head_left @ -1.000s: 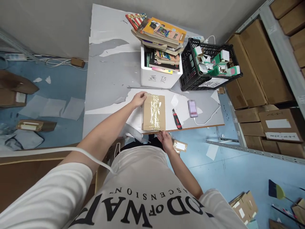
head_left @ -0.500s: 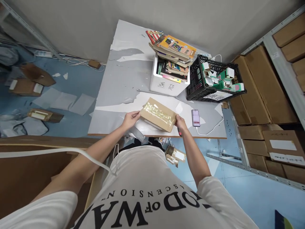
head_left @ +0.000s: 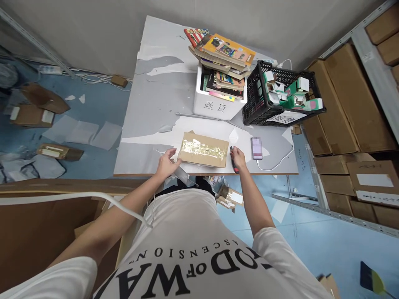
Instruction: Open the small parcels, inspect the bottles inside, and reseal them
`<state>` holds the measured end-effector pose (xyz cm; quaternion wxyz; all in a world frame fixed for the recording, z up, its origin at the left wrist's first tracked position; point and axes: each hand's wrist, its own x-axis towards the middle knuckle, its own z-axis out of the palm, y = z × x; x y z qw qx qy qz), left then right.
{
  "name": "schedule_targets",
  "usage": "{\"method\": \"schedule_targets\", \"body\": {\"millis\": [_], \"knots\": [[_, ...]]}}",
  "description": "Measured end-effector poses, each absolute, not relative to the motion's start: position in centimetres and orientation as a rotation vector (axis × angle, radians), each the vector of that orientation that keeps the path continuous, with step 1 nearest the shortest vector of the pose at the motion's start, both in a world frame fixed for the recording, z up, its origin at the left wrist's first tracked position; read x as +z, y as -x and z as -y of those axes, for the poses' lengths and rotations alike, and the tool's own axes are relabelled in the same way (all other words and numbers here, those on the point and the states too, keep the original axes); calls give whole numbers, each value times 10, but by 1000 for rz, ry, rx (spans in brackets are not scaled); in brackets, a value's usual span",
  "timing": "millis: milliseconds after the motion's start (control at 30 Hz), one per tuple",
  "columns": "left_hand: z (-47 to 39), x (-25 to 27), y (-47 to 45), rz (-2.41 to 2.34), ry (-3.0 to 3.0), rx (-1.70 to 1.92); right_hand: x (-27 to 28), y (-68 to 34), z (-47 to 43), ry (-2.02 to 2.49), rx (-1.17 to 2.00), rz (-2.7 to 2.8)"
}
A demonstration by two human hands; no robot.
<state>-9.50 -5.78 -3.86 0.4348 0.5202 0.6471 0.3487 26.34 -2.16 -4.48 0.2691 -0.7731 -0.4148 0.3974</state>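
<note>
A cardboard box (head_left: pixel 204 150) with shiny tape along its top lies near the table's front edge. My left hand (head_left: pixel 167 163) is at the box's left end, thumb and fingers apart; whether a fingertip touches the cardboard I cannot tell. On the other side, my right hand (head_left: pixel 238 158) is closed round a red and black utility knife (head_left: pixel 235 167), just off the box's right end. No blade can be made out. A crumpled grey plastic strip (head_left: pixel 182 175) hangs at the table edge below my left hand.
Behind the box stands a white bin (head_left: pixel 218 107) piled with books (head_left: pixel 229 50). A black crate (head_left: pixel 258 112) with green and white cartons is right of it. A phone (head_left: pixel 257 148) on a cable lies to the right. Shelves of cardboard boxes (head_left: pixel 339 108) line the right side.
The box has come down flat on the table and turned straighter. Both hands have let go of its ends; the knife in my right hand now shows more fully.
</note>
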Motion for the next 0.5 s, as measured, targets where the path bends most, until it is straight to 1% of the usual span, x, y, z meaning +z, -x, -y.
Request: {"method": "schedule_targets", "body": {"millis": [67,100,200,300,367,500], "knots": [[51,-27,94,-1605,-1560,795,-55,-279,36,2300,892,1178],[45,-20,93,-1568,-1699,739,-60,-285,43,2361,857,1188],[24,0,87,-1375,-2060,464,-75,-295,59,2451,885,1199],[3,14,72,-1208,-2275,203,-87,-292,68,2570,883,1298],[-7,16,59,-1134,-2349,133,-91,-287,70,2602,857,1348],[-13,11,40,-1123,-2404,171,-86,-282,74,2551,900,1353]]}}
